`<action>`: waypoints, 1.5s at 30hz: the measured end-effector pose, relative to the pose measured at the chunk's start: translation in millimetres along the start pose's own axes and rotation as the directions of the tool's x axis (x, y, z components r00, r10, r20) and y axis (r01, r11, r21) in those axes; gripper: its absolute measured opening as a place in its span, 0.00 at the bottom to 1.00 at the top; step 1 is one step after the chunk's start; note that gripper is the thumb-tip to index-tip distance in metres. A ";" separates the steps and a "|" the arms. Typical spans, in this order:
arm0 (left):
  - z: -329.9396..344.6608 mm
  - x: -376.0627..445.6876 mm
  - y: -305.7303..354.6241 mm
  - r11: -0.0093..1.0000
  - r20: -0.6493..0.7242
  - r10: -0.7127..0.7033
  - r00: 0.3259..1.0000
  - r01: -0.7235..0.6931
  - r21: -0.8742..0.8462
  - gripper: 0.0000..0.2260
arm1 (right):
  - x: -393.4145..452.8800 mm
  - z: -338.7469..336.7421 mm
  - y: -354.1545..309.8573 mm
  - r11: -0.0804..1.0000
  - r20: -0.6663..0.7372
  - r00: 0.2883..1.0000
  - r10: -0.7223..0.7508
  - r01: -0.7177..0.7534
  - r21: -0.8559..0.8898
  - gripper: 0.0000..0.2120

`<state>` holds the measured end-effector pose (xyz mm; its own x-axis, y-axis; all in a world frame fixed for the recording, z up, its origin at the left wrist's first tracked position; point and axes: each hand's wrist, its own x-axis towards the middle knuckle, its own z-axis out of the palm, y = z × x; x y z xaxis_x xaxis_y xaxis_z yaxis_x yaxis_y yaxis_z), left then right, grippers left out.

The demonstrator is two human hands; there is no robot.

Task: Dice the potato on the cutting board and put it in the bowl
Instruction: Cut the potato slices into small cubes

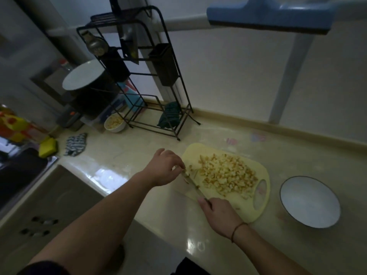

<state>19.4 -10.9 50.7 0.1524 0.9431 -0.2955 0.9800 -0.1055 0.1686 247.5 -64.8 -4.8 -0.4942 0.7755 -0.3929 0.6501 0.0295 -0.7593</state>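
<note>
Most of your potato is already diced: a wide heap of potato cubes (228, 174) lies in the middle of the cutting board (256, 212). Only a few small pieces remain at the left edge of the board, under your fingers. The white bowl (309, 202), just to the right of the board, holds nothing yet, so I judge the whole transfer is still to do.

Your left hand (165, 167) is at the left edge of the board, fingers curled down and pinching the last small pieces against the blade. Your right hand (219, 215), at the near edge of the board, has its fingers closed around the handle of the knife (195, 188).
</note>
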 end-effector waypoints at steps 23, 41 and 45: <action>-16.7 82.5 -41.0 0.978 0.238 0.149 0.960 -0.107 -0.180 0.11 | -3.0 39.4 -23.6 0.993 -0.244 0.963 0.113 -0.114 0.010 0.21; -16.4 109.5 -7.1 0.966 0.387 0.255 0.886 -0.247 -0.071 0.07 | -6.3 40.9 -25.4 0.983 -0.359 0.918 0.167 -0.185 -0.017 0.23; -12.3 116.0 -8.6 0.971 0.314 0.229 0.921 -0.238 -0.011 0.10 | -7.6 41.1 -26.2 0.981 -0.368 0.916 0.161 -0.190 -0.044 0.25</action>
<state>27.1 103.3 26.5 0.4053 0.7458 -0.5286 0.9141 -0.3232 0.2448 210.6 -97.4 -3.2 -0.1355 0.9469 -0.2916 0.7571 -0.0909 -0.6469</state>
